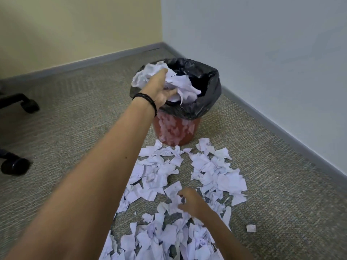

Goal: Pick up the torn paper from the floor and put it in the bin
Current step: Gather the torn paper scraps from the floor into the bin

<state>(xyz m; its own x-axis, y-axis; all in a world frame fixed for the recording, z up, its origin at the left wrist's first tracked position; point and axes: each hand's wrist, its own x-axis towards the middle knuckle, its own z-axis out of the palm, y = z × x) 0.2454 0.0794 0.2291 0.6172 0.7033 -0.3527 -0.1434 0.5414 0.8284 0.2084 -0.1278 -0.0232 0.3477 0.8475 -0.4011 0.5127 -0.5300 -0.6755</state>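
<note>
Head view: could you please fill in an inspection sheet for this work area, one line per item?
Surface: grey-beige carpet, strewn with paper in front of the bin.
Job's things: torn paper spread on the carpet; red bin with black liner, upright.
Clutter: one stray scrap lying apart on the right.
Grippers: left hand grips a handful of paper over the bin's mouth; right hand is on the floor pile, fingers curled into the scraps, grip unclear.
Cables: nothing seen.
Surroundings: room corner with two walls and grey skirting; chair castors at left.
</note>
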